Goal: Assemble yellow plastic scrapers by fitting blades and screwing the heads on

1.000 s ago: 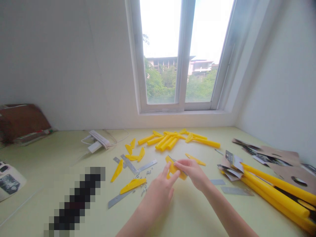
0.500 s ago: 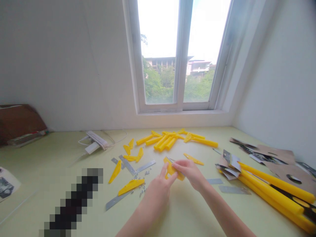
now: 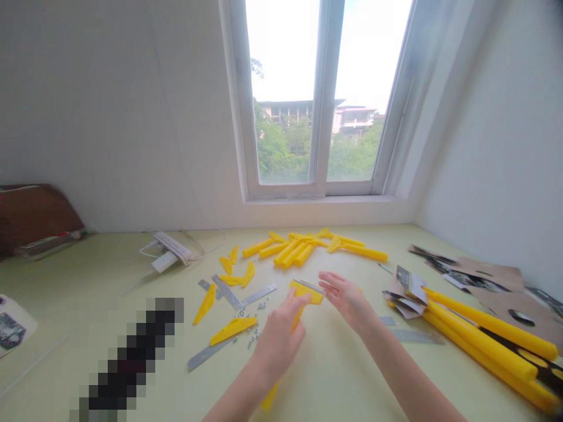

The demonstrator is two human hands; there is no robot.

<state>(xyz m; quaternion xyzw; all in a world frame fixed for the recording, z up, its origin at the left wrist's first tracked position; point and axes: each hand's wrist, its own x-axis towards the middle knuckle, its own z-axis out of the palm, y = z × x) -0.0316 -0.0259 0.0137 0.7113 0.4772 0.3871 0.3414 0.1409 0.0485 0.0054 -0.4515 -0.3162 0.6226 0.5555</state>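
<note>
My left hand (image 3: 279,331) is closed round a yellow scraper (image 3: 315,295). The scraper's wide head points away from me, and a thin metal blade (image 3: 311,286) lies along its far edge. Its lower end shows beneath my left forearm; the middle is hidden by the hand. Just right of the head, my right hand (image 3: 349,298) is open with fingers apart, touching nothing. To the left lie loose yellow plastic plates (image 3: 234,331), flat grey metal blades (image 3: 260,294) and several small screws (image 3: 254,335).
Several yellow handles (image 3: 292,251) are piled below the window. Packaged yellow tools (image 3: 488,334) and brown cardboard (image 3: 492,271) lie at the right, near more metal blades (image 3: 416,336). A white power strip (image 3: 172,249) with cables sits at the back left. A pixelated dark patch covers the front left.
My right hand has let go of the scraper's head and moved right, its fingers opening. My left hand has shifted its grip, and more of the handle shows below.
</note>
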